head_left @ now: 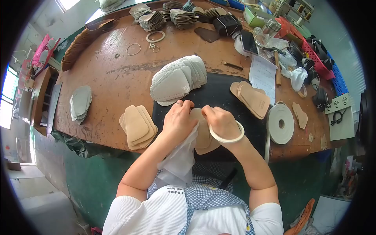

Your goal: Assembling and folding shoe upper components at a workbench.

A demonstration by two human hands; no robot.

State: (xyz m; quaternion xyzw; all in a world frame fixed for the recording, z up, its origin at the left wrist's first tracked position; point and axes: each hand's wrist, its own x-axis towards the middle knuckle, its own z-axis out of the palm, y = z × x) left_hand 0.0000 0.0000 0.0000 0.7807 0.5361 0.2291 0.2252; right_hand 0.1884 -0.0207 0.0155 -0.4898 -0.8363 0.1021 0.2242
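Observation:
My left hand point(180, 119) and my right hand point(221, 120) meet over a black mat point(250, 135), both with fingers curled in. They pinch the far edge of a beige rounded leather piece point(198, 114), partly covered by the fingers. Under my right wrist lie more beige pieces point(206, 145). A thin, translucent white sheet point(178, 162) hangs from beside my left hand down to my lap; where its upper end is held is hidden. A white bangle point(229, 138) circles my right wrist. Just beyond the hands, a fanned stack of white stitched pieces point(174, 84) rests partly on the mat.
Beige pieces lie at left point(139, 127) and right point(252, 100), near a white tape roll point(280, 123). A grey-white stack point(81, 103) sits far left. Beyond are a hammer point(277, 68), paper point(262, 76), a phone point(248, 42), a glass jar point(270, 31) and several piece stacks point(183, 18).

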